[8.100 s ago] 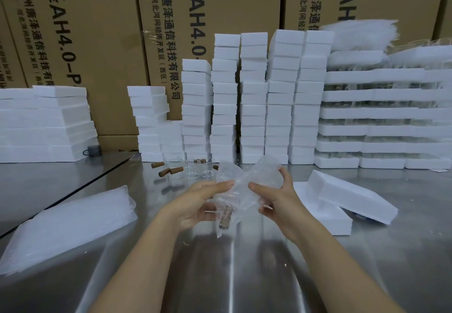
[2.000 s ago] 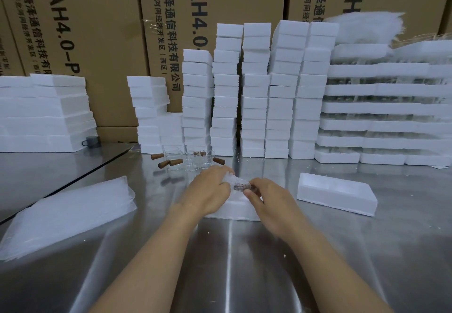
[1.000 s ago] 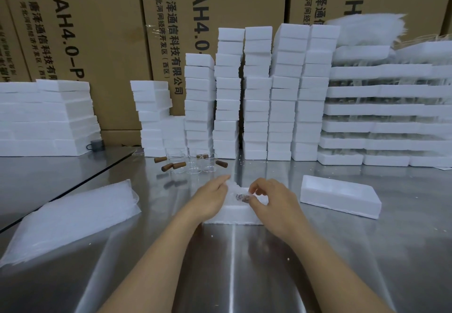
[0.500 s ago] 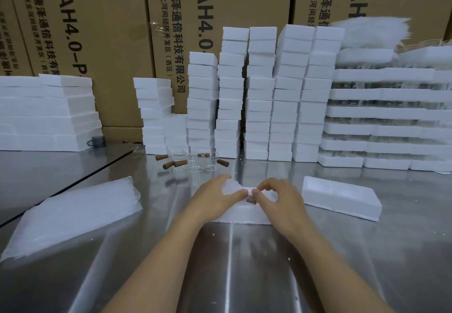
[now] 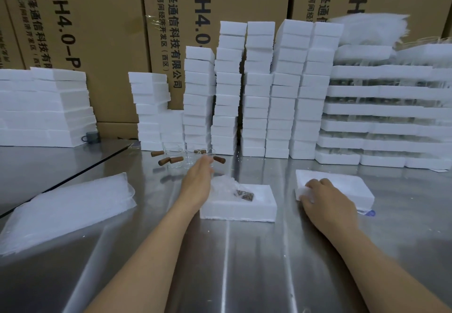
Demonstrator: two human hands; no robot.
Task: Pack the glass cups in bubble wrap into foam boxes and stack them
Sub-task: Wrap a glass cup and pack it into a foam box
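Head view. Open foam box (image 5: 237,206) sits centre on the steel table (image 5: 244,263). The wrapped cup (image 5: 228,188) lies inside it, cork end visible.

Left hand (image 5: 198,180) is stretched past the box toward the loose glass cups (image 5: 175,156) and corks (image 5: 156,153), with fingers straight, apart and blurred at the tips, holding nothing.

Right hand (image 5: 327,200) is curled over the near corner of the foam lid (image 5: 342,188), gripping it.

Pile of bubble wrap (image 5: 66,205) lies left. Stacks of foam boxes (image 5: 256,87) stand behind.
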